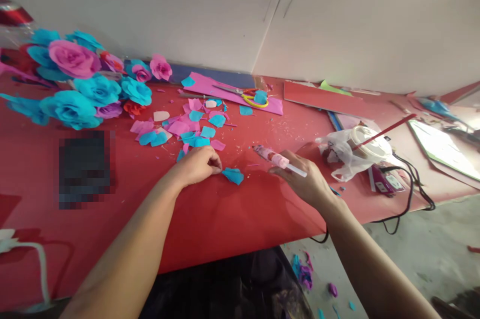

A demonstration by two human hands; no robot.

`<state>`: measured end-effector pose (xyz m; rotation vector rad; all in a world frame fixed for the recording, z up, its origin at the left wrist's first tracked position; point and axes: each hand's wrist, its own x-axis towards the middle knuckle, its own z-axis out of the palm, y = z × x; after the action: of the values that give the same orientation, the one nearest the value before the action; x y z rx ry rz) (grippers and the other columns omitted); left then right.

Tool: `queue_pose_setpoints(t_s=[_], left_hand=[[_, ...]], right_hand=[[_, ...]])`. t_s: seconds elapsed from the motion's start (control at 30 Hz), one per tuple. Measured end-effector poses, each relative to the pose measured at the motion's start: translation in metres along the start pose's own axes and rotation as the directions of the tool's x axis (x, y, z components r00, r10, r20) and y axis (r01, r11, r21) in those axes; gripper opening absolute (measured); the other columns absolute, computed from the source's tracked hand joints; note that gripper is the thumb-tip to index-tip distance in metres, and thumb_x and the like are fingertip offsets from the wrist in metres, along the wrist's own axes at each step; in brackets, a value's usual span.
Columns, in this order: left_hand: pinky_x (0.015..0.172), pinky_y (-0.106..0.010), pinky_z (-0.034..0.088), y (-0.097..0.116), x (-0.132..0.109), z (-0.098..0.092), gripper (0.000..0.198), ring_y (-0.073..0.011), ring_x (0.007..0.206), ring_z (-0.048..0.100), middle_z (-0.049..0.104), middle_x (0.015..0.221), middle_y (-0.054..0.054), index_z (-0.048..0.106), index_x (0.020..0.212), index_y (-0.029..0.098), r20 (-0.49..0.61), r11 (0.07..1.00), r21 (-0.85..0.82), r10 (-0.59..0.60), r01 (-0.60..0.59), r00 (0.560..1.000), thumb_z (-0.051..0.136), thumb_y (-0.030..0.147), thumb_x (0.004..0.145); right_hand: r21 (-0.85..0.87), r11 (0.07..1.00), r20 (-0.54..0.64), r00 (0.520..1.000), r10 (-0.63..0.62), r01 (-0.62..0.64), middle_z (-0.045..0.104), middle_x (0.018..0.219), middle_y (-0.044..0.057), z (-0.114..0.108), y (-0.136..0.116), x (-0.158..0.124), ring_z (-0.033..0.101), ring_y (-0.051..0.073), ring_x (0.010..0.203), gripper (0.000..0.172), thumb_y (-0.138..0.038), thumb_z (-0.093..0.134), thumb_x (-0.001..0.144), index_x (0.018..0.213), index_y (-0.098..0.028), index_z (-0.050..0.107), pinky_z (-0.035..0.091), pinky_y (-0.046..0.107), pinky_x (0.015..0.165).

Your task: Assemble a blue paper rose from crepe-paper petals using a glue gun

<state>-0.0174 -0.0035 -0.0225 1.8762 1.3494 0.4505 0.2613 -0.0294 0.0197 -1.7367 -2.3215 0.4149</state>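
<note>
My left hand [198,165] is closed in a pinch at the left edge of a blue crepe-paper petal [233,176], low over the red table. My right hand [304,180] is wrapped around what looks like a pink glue gun [273,156]. Its dark tip points left and a whitish glue stick juts out behind; the grip is hidden in my palm. Beyond my left hand lies a loose pile of pink petals [183,125] and blue petals [217,120]. Yellow-handled scissors [255,101] rest on folded pink paper [204,85] further back.
Finished paper flowers [99,89] are bunched at the back left, near a pixelated dark object [85,169]. On the right stand a lidded cup [369,143] in a plastic bag and black cords [411,179]. A white cable [43,264] runs along the left. Paper scraps [305,274] litter the floor.
</note>
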Motion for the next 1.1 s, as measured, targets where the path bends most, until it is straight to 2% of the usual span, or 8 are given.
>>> queue_pose_setpoints(t_s=[0.1,0.23,0.37,0.43,0.53,0.67,0.97,1.1], left_hand=[[0.066,-0.03,0.041,0.003,0.0,-0.003,0.008,-0.0188,0.071,0.058,0.066,0.076,-0.004,0.068,0.064,0.021,-0.205,0.996,-0.083,-0.033,0.017,0.978,0.063,0.027,0.066],[0.066,-0.028,0.041,0.01,0.001,-0.005,0.012,-0.0154,0.068,0.056,0.066,0.073,-0.001,0.069,0.074,0.021,-0.489,0.903,-0.427,-0.195,-0.038,0.85,0.066,0.032,0.069],[0.065,-0.024,0.041,0.017,0.001,-0.005,0.02,-0.0118,0.068,0.055,0.065,0.071,0.001,0.069,0.075,0.02,-0.509,0.602,-0.773,-0.402,-0.199,0.762,0.075,0.033,0.061],[0.063,-0.022,0.04,0.023,0.0,-0.004,0.021,-0.0089,0.063,0.052,0.063,0.067,0.003,0.069,0.074,0.019,-0.481,0.488,-0.835,-0.425,-0.253,0.767,0.077,0.032,0.059],[0.06,-0.02,0.039,0.031,-0.002,-0.003,0.022,-0.0066,0.057,0.049,0.061,0.062,0.003,0.069,0.07,0.018,-0.452,0.384,-0.875,-0.435,-0.293,0.778,0.08,0.029,0.055],[0.06,-0.022,0.04,0.038,-0.004,-0.002,0.023,-0.0074,0.057,0.05,0.062,0.065,0.003,0.069,0.07,0.018,-0.41,0.34,-0.898,-0.41,-0.281,0.815,0.081,0.03,0.054],[0.071,-0.024,0.043,0.034,-0.001,0.004,0.017,-0.0128,0.075,0.058,0.067,0.076,0.001,0.069,0.075,0.021,-0.459,0.532,-0.809,-0.306,-0.25,0.834,0.074,0.034,0.065],[0.074,-0.024,0.043,0.038,-0.003,0.003,0.015,-0.013,0.076,0.059,0.067,0.076,0.0,0.069,0.074,0.02,-0.399,0.505,-0.835,-0.28,-0.22,0.873,0.074,0.031,0.065]], right_hand=[[-0.219,0.975,-0.085,0.996,0.014,-0.032,0.061,0.089,0.008,-0.003,0.026,0.003,0.057,0.019,0.069,0.017,-0.035,0.045,0.09,0.094,-0.019,0.051,0.032,0.027,0.055],[-0.356,0.933,-0.132,0.991,0.0,-0.047,0.061,0.101,0.016,0.005,0.048,0.011,0.059,0.029,0.086,0.02,-0.025,0.044,0.087,0.102,-0.017,0.056,0.041,0.034,0.063],[-0.158,0.988,-0.441,0.895,-0.069,-0.002,0.053,0.128,0.017,0.016,0.007,0.019,0.044,0.042,0.116,0.038,-0.018,0.052,0.079,0.116,-0.024,0.058,0.036,0.057,0.087],[0.221,0.96,-0.398,0.915,-0.073,0.173,0.063,0.114,0.012,0.022,-0.034,0.025,0.054,0.033,0.107,0.028,-0.025,0.054,0.082,0.108,-0.025,0.064,0.039,0.051,0.091],[0.806,0.583,-0.176,0.982,0.063,0.107,0.071,0.094,0.008,0.034,-0.089,0.043,0.063,0.024,0.087,0.024,-0.038,0.056,0.084,0.094,-0.022,0.071,0.047,0.04,0.081],[0.975,0.198,-0.124,0.988,0.089,0.104,0.073,0.085,0.005,0.045,-0.118,0.067,0.063,0.02,0.084,0.025,-0.039,0.066,0.076,0.088,-0.019,0.073,0.047,0.033,0.082],[0.98,0.157,-0.145,0.976,0.16,0.12,0.067,0.07,0.002,0.05,-0.108,0.071,0.056,0.016,0.069,0.019,-0.036,0.071,0.069,0.075,-0.018,0.072,0.046,0.029,0.07],[0.994,0.053,-0.102,0.982,0.162,0.095,0.064,0.068,0.002,0.052,-0.102,0.072,0.054,0.014,0.067,0.017,-0.034,0.071,0.07,0.07,-0.017,0.069,0.044,0.026,0.068]])
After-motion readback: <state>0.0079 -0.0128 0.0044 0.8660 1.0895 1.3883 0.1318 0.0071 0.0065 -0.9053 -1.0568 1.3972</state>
